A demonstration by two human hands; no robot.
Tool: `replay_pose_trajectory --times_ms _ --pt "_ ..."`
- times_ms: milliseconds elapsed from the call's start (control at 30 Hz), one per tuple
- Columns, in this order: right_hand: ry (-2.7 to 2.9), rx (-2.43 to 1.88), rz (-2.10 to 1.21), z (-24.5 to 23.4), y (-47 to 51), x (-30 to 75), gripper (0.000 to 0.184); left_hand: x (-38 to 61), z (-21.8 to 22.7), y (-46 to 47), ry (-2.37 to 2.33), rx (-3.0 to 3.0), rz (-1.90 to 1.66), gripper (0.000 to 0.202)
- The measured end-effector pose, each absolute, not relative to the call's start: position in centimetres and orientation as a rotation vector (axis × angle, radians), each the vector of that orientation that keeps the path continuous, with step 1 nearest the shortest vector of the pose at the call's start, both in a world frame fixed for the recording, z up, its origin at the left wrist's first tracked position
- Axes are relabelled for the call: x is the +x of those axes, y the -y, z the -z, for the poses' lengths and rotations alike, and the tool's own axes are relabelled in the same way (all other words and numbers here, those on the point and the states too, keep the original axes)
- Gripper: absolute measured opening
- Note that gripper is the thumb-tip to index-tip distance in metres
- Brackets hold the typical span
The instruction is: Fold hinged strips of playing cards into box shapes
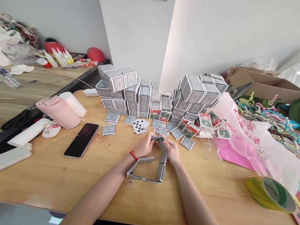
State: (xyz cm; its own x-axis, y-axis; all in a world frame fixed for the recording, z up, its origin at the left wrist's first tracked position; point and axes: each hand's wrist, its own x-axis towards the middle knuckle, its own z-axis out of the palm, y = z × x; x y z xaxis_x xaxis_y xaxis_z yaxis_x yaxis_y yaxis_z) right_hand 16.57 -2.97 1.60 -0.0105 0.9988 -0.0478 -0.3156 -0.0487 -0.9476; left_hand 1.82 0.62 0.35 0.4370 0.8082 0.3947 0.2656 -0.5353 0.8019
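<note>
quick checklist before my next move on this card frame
1. Grip: left hand and right hand both pinch the card frame at its far end: ok.
2. Closure: the frame's far end is hidden by the hands: cannot tell.
3. Space: the table is bare around the frame: ok.
4. Clearance: the phone lies apart from the frame: ok.
5. Stability: the box stacks behind have tilted top boxes: not ok.

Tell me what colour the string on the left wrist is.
Red; the wrist string shows best in the head view.
</note>
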Motion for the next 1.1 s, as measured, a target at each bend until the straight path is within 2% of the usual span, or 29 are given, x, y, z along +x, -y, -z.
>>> replay_pose_trajectory --times_ms 233,533,733,1100 --pt "0.929 -0.950 -1.418 -1.8 3.0 16.5 0.044 1.7 -0.9 -0.5 -0.910 1.994 -1.103 0.019" --pt "0.856 -1.021 -1.427 -1.7 2.9 16.1 0.037 1.6 -1.5 -0.5 -0.974 1.709 -1.223 0.037" --pt "0.838 -1.002 -1.404 -2.1 2.9 16.2 0.026 1.7 -1.5 -0.6 -0.930 1.721 -1.196 0.037" --pt "0.779 -1.022 -1.429 -2.1 2.8 16.4 0.028 1.8 -0.6 -0.9 -0.726 1.627 -1.123 0.037"
